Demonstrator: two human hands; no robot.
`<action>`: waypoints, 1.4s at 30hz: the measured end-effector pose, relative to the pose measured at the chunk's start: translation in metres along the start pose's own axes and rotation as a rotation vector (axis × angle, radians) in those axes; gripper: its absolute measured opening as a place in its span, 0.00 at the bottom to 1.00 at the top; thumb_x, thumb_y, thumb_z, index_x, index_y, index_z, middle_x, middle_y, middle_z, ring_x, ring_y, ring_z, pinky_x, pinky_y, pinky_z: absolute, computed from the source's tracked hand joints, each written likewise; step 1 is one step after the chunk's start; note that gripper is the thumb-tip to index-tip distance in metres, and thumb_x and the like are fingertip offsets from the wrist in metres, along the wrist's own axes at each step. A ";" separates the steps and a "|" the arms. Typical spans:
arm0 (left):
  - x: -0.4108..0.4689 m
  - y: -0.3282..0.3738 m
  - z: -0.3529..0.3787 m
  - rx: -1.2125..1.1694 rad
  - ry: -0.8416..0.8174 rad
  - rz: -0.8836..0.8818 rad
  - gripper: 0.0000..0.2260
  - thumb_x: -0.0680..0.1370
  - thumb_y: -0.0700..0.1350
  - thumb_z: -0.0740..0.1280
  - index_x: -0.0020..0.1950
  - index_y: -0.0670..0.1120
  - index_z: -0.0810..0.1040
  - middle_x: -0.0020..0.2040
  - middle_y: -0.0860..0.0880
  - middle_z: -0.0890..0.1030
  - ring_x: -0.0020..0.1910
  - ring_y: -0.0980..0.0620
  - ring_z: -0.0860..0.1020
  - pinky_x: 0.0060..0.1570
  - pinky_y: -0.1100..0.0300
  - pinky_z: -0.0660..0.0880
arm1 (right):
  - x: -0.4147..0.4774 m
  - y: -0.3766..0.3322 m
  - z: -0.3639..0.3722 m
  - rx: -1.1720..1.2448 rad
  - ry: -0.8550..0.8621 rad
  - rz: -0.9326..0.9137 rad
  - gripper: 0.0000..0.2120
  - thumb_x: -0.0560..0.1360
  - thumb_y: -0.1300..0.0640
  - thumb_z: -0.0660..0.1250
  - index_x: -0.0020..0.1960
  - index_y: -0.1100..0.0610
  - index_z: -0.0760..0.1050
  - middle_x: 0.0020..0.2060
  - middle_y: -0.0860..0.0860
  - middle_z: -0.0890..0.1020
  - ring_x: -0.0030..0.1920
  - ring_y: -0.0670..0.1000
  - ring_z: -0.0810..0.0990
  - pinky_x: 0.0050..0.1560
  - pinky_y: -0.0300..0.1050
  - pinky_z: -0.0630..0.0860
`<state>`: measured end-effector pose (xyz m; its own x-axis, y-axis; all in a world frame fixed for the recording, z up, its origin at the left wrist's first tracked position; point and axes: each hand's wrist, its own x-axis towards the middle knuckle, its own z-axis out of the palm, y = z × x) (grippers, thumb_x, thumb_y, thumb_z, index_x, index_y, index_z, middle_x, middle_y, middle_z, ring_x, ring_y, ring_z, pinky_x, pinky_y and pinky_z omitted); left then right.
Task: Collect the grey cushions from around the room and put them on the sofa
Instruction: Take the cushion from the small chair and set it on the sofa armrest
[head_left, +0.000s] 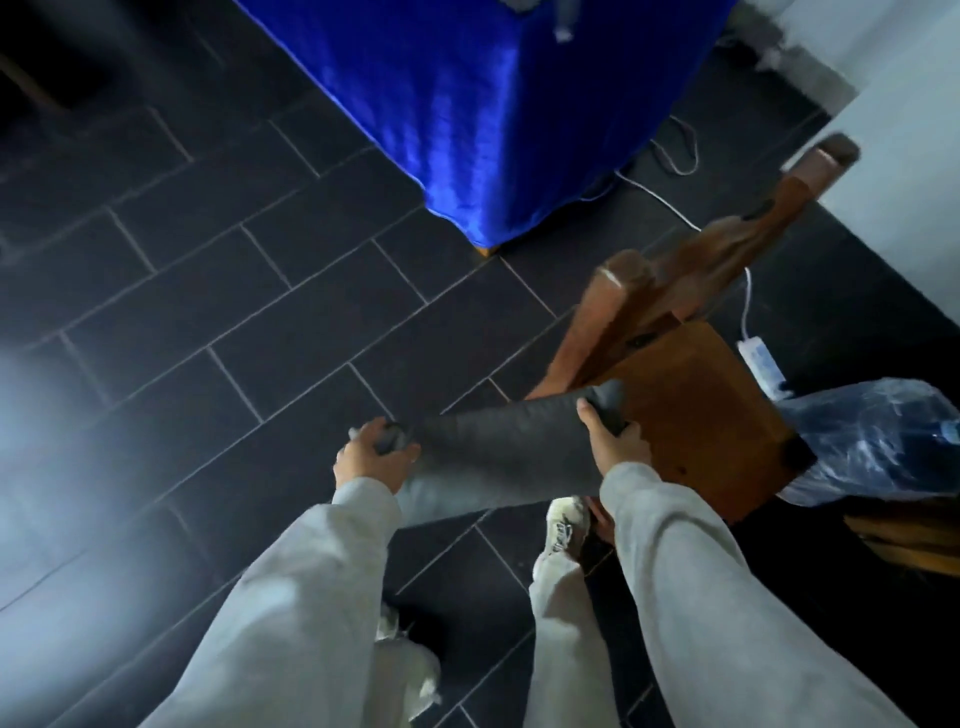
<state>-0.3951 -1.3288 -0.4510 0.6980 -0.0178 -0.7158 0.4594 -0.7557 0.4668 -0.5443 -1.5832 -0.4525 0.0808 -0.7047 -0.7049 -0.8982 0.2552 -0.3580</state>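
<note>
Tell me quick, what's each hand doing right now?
Left hand: closed on the grey cushion, left end.
Right hand: closed on the same cushion, right end.

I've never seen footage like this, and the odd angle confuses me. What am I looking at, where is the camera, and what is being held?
The camera sits on a person's head, looking down past their own arms to the dark tiled floor. The left hand and right hand each grip an end of a grey cushion, holding it beside a wooden chair. Behind stands something draped in blue cloth. A white power strip and a clear plastic bag lie by the chair. No sofa is visible.
</note>
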 end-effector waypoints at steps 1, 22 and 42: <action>-0.005 -0.010 -0.034 -0.075 0.045 -0.013 0.35 0.73 0.50 0.78 0.77 0.58 0.68 0.68 0.49 0.77 0.68 0.42 0.75 0.68 0.50 0.72 | -0.028 -0.011 0.019 0.004 -0.013 -0.013 0.47 0.71 0.25 0.65 0.77 0.56 0.66 0.72 0.60 0.73 0.70 0.65 0.73 0.68 0.58 0.69; -0.114 -0.163 -0.592 -1.279 0.819 0.261 0.28 0.77 0.32 0.70 0.76 0.46 0.69 0.57 0.47 0.83 0.48 0.57 0.82 0.55 0.60 0.75 | -0.499 -0.338 0.293 0.278 -0.571 -0.790 0.26 0.71 0.36 0.76 0.58 0.53 0.74 0.46 0.42 0.78 0.46 0.42 0.78 0.43 0.37 0.70; -0.053 -0.293 -0.814 -1.434 1.381 0.127 0.21 0.79 0.37 0.69 0.73 0.42 0.74 0.68 0.39 0.79 0.64 0.45 0.79 0.61 0.54 0.77 | -0.741 -0.497 0.592 -0.120 -1.051 -1.313 0.25 0.74 0.54 0.78 0.68 0.53 0.76 0.58 0.46 0.83 0.55 0.35 0.81 0.56 0.30 0.75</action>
<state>-0.1196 -0.5731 -0.1272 0.3081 0.9366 -0.1672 -0.0832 0.2016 0.9759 0.0981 -0.7955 -0.1149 0.9358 0.3434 -0.0803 -0.0156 -0.1872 -0.9822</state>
